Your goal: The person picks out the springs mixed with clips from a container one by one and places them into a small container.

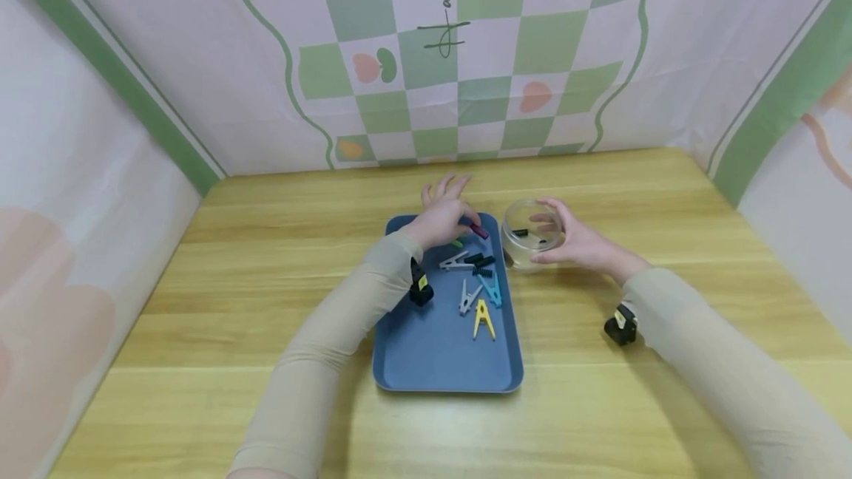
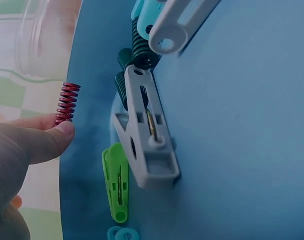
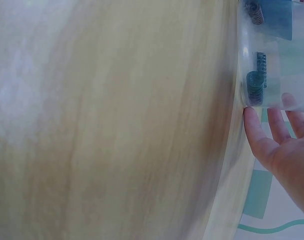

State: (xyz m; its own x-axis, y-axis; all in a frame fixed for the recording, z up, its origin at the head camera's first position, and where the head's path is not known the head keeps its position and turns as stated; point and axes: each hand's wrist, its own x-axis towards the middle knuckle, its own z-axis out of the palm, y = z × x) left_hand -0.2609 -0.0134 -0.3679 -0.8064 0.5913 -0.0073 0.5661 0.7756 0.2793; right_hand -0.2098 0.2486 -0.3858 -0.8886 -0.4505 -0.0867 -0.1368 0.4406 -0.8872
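Observation:
My left hand is over the far end of a blue tray, pinching a dark red coil spring between thumb and finger. To the right of the tray, my right hand holds a clear round jar from its right side, thumb and fingers spread around the wall. Dark springs lie inside the jar. In the left wrist view a grey clothespin, a green clothespin and dark green springs lie in the tray below the left hand.
Nearer in the tray are a yellow clothespin, a blue clothespin and another grey clothespin. The tray has a raised rim. A wooden table carries everything, with a checkered cloth hanging behind its far edge.

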